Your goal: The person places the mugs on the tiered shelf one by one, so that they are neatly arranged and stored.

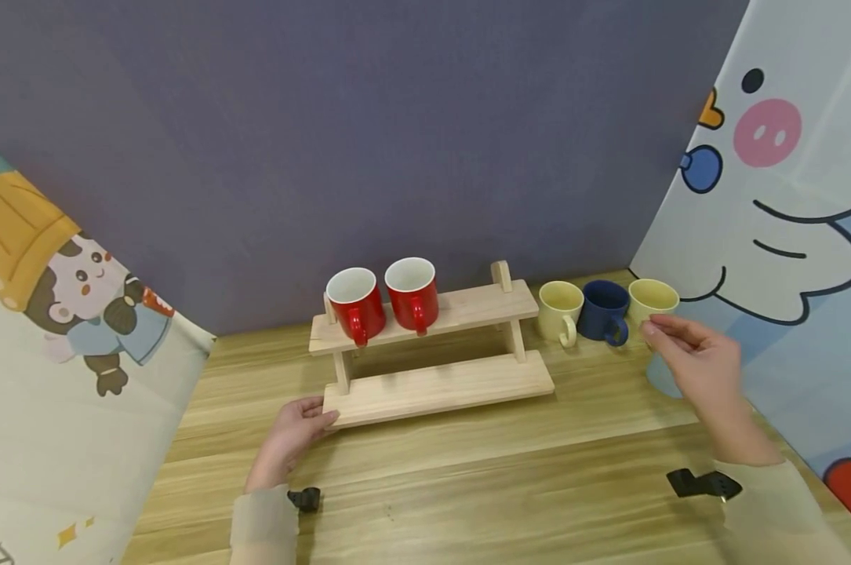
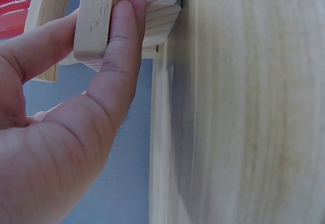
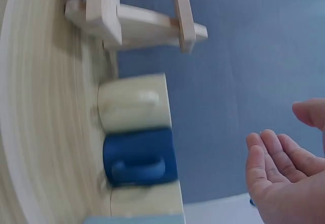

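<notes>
My left hand (image 1: 292, 434) grips the left end of the lower board of a two-tier wooden rack (image 1: 442, 387); in the left wrist view, thumb and fingers (image 2: 124, 36) pinch that board's end. Two red mugs with white insides, the left one (image 1: 360, 306) and the right one (image 1: 412, 297), stand on the upper board, handles toward me. My right hand (image 1: 707, 377) hovers by the row of mugs at the right, thumb and fingers apart and holding nothing in the right wrist view. It partly hides a yellow mug (image 1: 652, 293) and a light blue mug (image 1: 661, 379).
Right of the rack, another yellow mug (image 1: 559, 308) and a dark blue mug (image 1: 601, 308) stand side by side on the wooden table (image 1: 467, 486). A grey-blue panel (image 1: 425, 133) rises behind. Cartoon-printed panels (image 1: 806, 259) flank both sides.
</notes>
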`<act>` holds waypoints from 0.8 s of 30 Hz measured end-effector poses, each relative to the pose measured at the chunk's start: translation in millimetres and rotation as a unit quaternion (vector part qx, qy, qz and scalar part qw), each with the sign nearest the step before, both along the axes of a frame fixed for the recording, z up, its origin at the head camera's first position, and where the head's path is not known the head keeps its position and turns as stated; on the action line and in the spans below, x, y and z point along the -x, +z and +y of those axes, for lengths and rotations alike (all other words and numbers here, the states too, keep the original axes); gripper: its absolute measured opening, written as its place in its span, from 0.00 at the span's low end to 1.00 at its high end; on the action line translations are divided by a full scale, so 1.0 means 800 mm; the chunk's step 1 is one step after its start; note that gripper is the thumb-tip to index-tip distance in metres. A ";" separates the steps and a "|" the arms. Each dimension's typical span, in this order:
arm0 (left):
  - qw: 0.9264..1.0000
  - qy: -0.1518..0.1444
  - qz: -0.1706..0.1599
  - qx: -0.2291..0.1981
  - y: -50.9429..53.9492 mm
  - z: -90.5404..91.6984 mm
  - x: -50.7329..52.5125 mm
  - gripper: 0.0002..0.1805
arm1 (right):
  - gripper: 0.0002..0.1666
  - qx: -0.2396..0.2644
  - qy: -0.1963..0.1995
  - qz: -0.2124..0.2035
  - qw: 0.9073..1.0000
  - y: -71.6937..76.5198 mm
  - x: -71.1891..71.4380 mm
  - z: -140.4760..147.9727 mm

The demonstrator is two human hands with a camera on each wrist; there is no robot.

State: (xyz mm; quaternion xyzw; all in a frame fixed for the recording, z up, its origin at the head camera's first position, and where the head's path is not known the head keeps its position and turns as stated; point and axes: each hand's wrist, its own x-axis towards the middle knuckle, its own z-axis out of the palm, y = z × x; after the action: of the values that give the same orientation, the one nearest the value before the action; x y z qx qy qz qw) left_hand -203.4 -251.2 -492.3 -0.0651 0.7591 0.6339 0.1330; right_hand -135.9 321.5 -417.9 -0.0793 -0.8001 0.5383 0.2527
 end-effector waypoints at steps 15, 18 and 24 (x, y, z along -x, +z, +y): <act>1.000 0.003 0.003 -0.004 0.004 0.001 0.001 0.30 | 0.21 0.013 -0.053 -0.051 0.997 -0.009 -0.039 0.078; 1.000 -0.002 0.007 -0.009 0.003 0.003 0.002 0.31 | 0.27 -0.003 -0.084 -0.081 0.993 -0.018 -0.046 0.092; 1.000 0.005 0.003 -0.014 0.003 0.002 0.001 0.29 | 0.44 -0.068 -0.123 -0.163 0.977 -0.036 -0.060 0.115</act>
State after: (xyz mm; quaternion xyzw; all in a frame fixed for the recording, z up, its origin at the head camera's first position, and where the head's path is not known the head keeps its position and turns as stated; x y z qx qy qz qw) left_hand -203.9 -249.4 -490.3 -0.0649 0.7504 0.6452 0.1282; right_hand -88.1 413.3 -446.9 -0.2463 -0.8494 0.4274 0.1879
